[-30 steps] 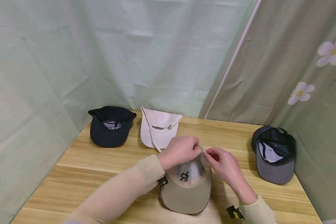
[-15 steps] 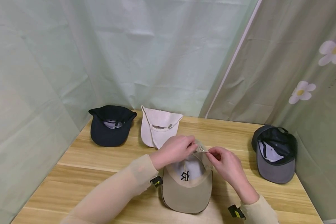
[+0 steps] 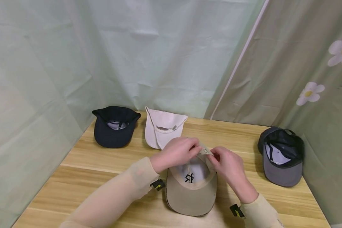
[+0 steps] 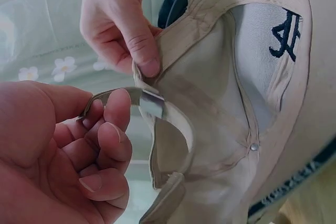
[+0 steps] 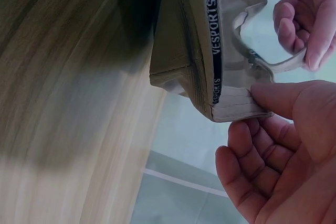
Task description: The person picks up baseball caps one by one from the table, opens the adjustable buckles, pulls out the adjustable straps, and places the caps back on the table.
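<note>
A beige baseball cap (image 3: 191, 199) lies on the table, its inside facing up and its visor toward me. At its back edge, my left hand (image 3: 178, 153) pinches the loose end of the adjustment strap (image 4: 131, 96) between thumb and forefinger. The strap runs through a metal buckle (image 4: 152, 104), and an arched opening shows below it. My right hand (image 3: 230, 164) grips the cap's back edge beside the buckle, thumb on one face and fingers on the other, as the right wrist view shows. Dark embroidery (image 4: 286, 35) is visible inside the crown.
A black cap (image 3: 114, 136) and a pale pink cap (image 3: 166, 120) sit along the back left of the wooden table (image 3: 88, 177). At the right edge lies a dark grey cap (image 3: 283, 172). Curtains (image 3: 171, 57) enclose the table's back and sides.
My left hand has drawn left, away from the right hand, widening the gap between them. The buckle, hidden a second ago, now shows there. The right hand keeps its grip on the cap's edge.
</note>
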Tool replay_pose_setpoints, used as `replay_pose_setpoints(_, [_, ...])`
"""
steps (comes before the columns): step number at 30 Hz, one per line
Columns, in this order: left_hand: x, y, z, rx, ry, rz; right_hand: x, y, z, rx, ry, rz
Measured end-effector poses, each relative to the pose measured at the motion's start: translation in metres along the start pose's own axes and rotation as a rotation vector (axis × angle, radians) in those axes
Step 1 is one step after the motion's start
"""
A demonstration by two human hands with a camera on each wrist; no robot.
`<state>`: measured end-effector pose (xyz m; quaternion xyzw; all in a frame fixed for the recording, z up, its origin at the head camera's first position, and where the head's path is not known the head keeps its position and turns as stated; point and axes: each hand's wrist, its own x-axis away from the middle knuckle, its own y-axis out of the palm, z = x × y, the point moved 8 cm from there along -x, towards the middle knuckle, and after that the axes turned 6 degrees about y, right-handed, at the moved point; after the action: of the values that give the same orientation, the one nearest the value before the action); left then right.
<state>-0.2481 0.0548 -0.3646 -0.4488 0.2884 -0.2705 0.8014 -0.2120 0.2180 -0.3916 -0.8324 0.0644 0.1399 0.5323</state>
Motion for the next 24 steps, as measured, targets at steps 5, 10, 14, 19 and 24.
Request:
replay_pose_setpoints(5, [0.003,-0.005,-0.004,-0.013,0.002,0.028,0.000,-0.002,0.004,-0.009,0.025,-0.011])
replay_pose_setpoints(10, [0.006,-0.008,-0.005,-0.016,-0.002,0.042,0.001,-0.003,0.006,-0.024,0.040,-0.018])
replay_pose_setpoints(14, [0.010,-0.011,-0.006,-0.007,-0.014,0.052,0.001,-0.003,0.007,-0.033,0.052,-0.026])
replay_pose_setpoints(19, [0.012,-0.013,-0.006,-0.003,-0.018,0.060,0.001,-0.001,0.009,-0.041,0.073,-0.046])
replay_pose_setpoints(24, [0.015,-0.012,-0.007,0.004,-0.023,0.052,0.003,0.002,0.011,-0.044,0.090,-0.071])
